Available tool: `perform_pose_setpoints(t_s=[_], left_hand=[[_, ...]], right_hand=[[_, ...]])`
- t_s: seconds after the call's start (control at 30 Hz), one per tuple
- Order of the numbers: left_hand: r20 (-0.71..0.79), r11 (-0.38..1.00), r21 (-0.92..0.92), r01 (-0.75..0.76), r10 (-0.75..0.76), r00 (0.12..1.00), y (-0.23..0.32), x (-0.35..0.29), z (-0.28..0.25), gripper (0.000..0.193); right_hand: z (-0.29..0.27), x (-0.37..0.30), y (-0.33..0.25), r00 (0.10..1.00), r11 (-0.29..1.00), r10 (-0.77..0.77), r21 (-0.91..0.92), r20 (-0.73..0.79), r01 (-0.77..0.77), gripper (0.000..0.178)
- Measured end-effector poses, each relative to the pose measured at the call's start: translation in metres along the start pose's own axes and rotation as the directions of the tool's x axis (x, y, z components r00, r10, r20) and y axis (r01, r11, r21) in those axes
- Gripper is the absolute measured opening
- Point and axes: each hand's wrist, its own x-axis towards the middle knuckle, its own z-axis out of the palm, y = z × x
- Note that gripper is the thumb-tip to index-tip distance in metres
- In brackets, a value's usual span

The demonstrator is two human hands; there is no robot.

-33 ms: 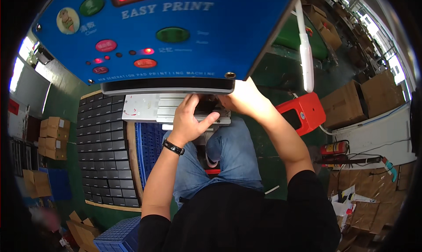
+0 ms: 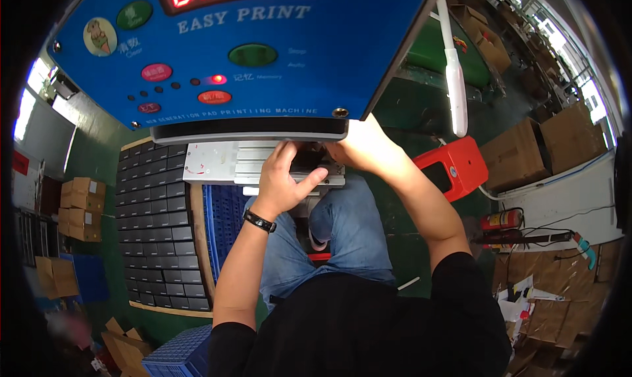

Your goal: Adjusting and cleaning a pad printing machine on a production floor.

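Below the front of a blue pad printing machine, both of my hands reach over a grooved metal bed. My left hand lies at the bed with its thumb stretched out away from the fingers, the fingertips partly under the housing. Beside it, between the two hands, is a dark thing, too shaded to name. My right hand comes in from the right, brightly lit, its fingers hidden under the machine's dark lower edge. Whether it grips anything is not visible.
Stacked black boxes fill a pallet on the left, next to a blue crate. An orange-red stool and a white lamp arm are on the right. Cartons and a fire extinguisher stand farther right.
The machine's panel sits slightly farther left in view. Fewer of its small red indicator lights are lit. Both hands stay in place.
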Motion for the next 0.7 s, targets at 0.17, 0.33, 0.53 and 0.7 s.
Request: perform_pose_setpoints(t_s=[0.17, 0.33, 0.53, 0.7], left_hand=[[0.019, 0.999, 0.018, 0.046, -0.046, 0.999, 0.001, -0.003, -0.001, 0.073], [0.020, 0.998, 0.042, 0.052, -0.053, 0.998, -0.002, -0.005, 0.001, 0.080], [0.002, 0.999, 0.007, 0.051, -0.051, 0.999, -0.002, -0.003, 0.002, 0.076], [-0.016, 0.999, 0.010, 0.048, -0.048, 0.999, 0.003, -0.002, 0.000, 0.059]], right_hand=[[0.000, -0.021, 0.005, 0.969, 0.943, 0.092, 0.331, -0.229, -0.011, 0.025], [0.007, -0.074, 0.046, 0.651, 0.430, 0.746, 0.848, -0.140, -0.309, 0.011], [0.091, -0.062, 0.110, 0.467, 0.264, 0.870, 0.651, 0.158, -0.712, 0.037], [0.112, -0.048, 0.113, 0.483, 0.157, 0.796, 0.647, 0.365, -0.746, 0.023]])
